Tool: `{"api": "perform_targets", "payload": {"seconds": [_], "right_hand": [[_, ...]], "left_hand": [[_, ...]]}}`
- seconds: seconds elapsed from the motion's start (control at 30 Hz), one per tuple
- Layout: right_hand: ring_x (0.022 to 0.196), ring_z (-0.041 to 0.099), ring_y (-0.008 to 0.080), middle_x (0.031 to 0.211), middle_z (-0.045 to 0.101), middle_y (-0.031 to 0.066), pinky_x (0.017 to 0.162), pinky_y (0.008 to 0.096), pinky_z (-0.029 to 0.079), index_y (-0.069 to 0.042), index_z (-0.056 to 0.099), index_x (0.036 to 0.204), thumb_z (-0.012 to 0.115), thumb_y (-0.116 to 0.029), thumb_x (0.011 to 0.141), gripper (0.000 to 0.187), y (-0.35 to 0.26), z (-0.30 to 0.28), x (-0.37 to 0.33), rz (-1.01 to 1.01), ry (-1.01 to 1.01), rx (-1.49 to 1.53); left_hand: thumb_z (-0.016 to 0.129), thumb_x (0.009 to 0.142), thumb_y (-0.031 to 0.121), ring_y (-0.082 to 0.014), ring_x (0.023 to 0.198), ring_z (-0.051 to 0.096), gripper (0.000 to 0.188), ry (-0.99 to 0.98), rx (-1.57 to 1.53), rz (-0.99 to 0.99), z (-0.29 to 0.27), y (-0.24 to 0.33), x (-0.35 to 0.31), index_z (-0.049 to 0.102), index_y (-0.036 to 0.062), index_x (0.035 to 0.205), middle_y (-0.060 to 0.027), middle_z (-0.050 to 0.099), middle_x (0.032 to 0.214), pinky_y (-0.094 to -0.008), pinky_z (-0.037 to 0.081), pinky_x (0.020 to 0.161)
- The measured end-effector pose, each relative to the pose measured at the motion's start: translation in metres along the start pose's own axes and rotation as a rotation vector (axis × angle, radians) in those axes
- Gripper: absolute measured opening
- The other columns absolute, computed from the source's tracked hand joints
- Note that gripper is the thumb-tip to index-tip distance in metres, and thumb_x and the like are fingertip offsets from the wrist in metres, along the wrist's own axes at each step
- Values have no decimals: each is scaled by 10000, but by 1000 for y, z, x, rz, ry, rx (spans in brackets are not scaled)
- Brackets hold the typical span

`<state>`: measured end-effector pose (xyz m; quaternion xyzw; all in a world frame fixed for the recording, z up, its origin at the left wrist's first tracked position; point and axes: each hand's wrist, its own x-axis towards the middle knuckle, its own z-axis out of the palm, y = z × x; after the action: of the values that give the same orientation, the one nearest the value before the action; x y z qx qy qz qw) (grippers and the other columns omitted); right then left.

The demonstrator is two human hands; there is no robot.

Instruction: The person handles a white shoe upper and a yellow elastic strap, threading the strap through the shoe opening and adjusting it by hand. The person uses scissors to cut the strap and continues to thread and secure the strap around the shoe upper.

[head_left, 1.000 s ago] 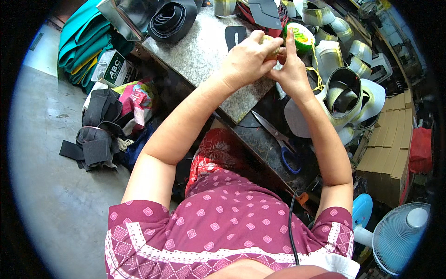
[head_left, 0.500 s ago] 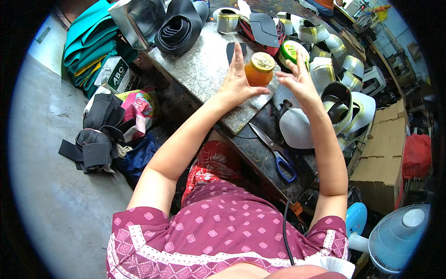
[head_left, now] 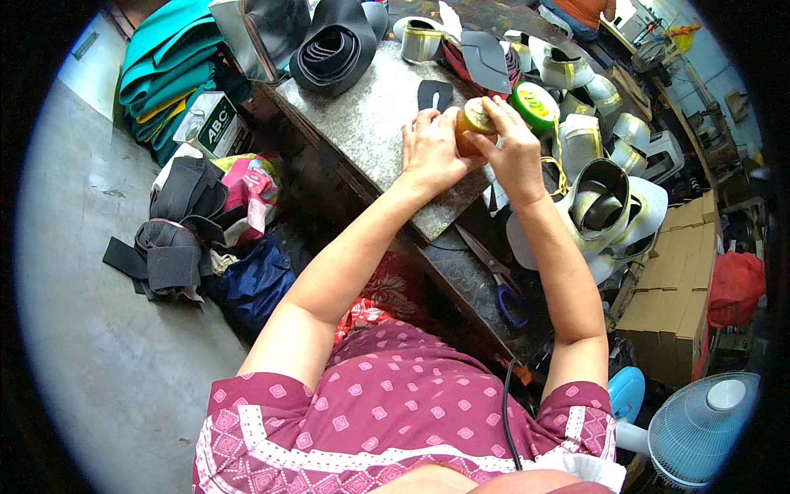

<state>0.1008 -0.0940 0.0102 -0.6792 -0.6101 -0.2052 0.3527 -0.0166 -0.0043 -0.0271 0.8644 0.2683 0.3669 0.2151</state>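
Observation:
An amber jar with a yellowish lid (head_left: pixel 474 115) stands at the right part of a speckled grey slab (head_left: pixel 374 123) on the workbench. My left hand (head_left: pixel 436 152) is wrapped round the jar's left side. My right hand (head_left: pixel 517 156) grips the lid and upper right side, its fingers over the top. Most of the jar's body is hidden behind both hands. Just beyond my left fingers lies a flat dark piece with a slot (head_left: pixel 434 93). A round green-and-white tub (head_left: pixel 535 105) sits just past my right hand.
Blue-handled scissors (head_left: pixel 512 303) lie near the bench edge. Several grey-white curved shoe parts (head_left: pixel 581 142) crowd the right side. A black rolled strip (head_left: pixel 331 56) rests at the slab's far left. Cardboard boxes (head_left: pixel 668 305) and a fan (head_left: pixel 699 428) stand right; dark cloth bundles (head_left: pixel 177 247) lie left.
Both hands, open around the jar before, have closed in on it. The right hand has come left and down from beside the green tub onto the lid. The view has shifted slightly.

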Motion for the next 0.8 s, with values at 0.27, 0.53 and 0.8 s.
{"api": "perform_targets", "payload": {"seconds": [0.27,0.53,0.8], "right_hand": [[854,688,354,899,683,175,728,408,551,-34,572,969,808,-425,730,515,5,-23,24,141,-219,26],[900,656,313,1007,659,182,995,583,359,-77,659,975,675,-487,799,447,-8,-26,39,-320,-227,-657],[1267,497,383,1433,427,247,1056,559,354,-73,416,1427,688,-340,858,684,10,-9,-11,58,-210,220]], "left_hand": [[863,584,418,-332,1176,488,788,18,11,-5,2,-2,-1,561,91,1234,-115,625,1157,-465,362,1012],[882,553,426,-340,1173,475,793,84,-12,1,7,-4,1,551,94,1192,-116,626,1126,-486,356,1006],[822,640,420,-363,1233,431,747,69,-10,-16,8,-7,1,552,83,1250,-131,609,1189,-512,317,1053]]}}
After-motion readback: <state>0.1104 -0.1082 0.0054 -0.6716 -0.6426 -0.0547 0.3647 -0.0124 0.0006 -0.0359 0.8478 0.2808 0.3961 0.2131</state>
